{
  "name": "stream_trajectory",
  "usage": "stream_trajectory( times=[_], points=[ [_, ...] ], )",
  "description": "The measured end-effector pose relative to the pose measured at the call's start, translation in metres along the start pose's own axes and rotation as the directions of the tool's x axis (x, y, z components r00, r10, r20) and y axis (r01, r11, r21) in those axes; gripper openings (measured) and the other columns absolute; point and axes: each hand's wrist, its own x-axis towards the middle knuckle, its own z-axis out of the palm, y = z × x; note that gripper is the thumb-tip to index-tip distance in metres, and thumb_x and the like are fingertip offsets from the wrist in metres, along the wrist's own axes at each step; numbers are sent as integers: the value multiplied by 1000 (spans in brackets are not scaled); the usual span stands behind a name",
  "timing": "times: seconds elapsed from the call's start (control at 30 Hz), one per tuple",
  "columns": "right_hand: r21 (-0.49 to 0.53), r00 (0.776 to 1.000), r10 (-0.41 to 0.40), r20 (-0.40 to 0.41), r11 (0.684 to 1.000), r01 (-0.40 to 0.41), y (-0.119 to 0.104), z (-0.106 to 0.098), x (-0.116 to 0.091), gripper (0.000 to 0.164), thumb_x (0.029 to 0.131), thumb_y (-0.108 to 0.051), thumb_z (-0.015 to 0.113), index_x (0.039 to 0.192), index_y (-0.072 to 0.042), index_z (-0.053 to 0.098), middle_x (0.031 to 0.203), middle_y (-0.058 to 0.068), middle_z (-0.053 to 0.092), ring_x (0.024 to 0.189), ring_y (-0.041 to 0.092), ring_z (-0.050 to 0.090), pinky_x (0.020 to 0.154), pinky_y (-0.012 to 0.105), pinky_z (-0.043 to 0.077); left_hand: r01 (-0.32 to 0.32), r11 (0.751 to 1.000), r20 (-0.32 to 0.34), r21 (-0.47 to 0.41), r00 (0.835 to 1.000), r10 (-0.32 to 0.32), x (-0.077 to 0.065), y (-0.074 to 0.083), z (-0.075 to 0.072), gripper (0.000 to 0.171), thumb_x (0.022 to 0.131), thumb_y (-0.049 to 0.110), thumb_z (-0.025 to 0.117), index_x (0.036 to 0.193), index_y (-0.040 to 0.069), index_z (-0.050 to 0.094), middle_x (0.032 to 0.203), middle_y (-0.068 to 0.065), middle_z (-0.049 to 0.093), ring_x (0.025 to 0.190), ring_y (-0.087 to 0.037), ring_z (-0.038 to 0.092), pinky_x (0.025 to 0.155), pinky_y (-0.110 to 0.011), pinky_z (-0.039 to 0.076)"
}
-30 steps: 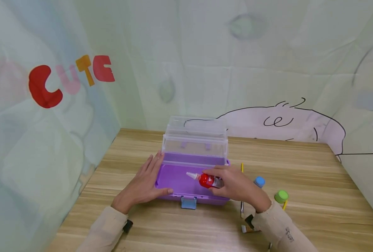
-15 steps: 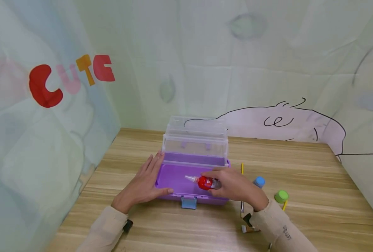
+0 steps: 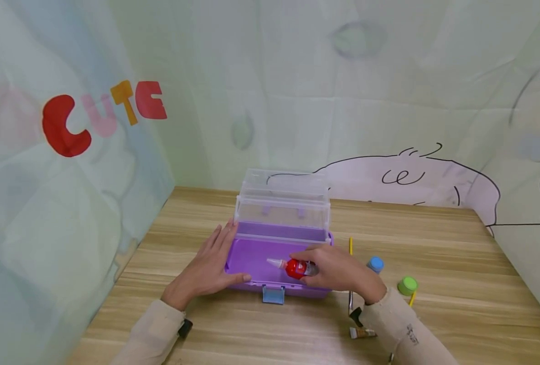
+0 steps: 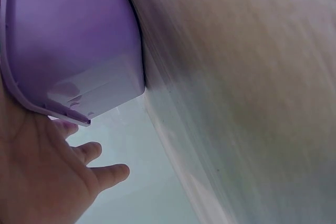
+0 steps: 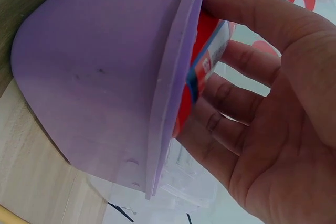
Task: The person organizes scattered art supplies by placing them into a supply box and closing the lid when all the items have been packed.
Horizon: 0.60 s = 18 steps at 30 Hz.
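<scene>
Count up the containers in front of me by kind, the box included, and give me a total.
Purple box: 1
Red nozzle-tipped bottle, held in the right hand: 1
Small pots: 2, a blue-topped pot and a green-topped pot
Small brown tube: 1
Total: 5

The left arm [image 3: 153,327] and right arm [image 3: 402,324] slant toward each other, the left grip [image 3: 206,266] back upward with straight fingers and thumb spread apart, the right grip [image 3: 340,268] turned inward, thumb and fingers bent in a pinch
</scene>
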Motion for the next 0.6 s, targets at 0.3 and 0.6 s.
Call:
stream_trajectory(
  times=[0.3, 0.6],
  points=[
    [0, 999, -7, 34, 1000, 7, -1, -1, 4, 50, 88, -26, 79, 133, -10, 68, 112, -2, 73, 81, 8, 57, 69, 20, 50, -1, 1000, 2, 4, 1000, 1, 0, 0, 0, 124, 80, 72, 67, 165, 15, -2, 172, -9, 2, 155, -43, 7, 123, -63, 13],
    [24, 999, -14, 49, 1000, 13, 1, 0, 6, 39, 89, -25, 78, 125, -11, 68, 97, -9, 66, 76, 5, 55, 66, 22, 49, -4, 1000, 5, 4, 1000, 4, 0, -1, 0, 124, 80, 72, 67, 165, 15, -3, 172, -8, 1, 156, -41, 6, 123, -62, 12]
  ],
)
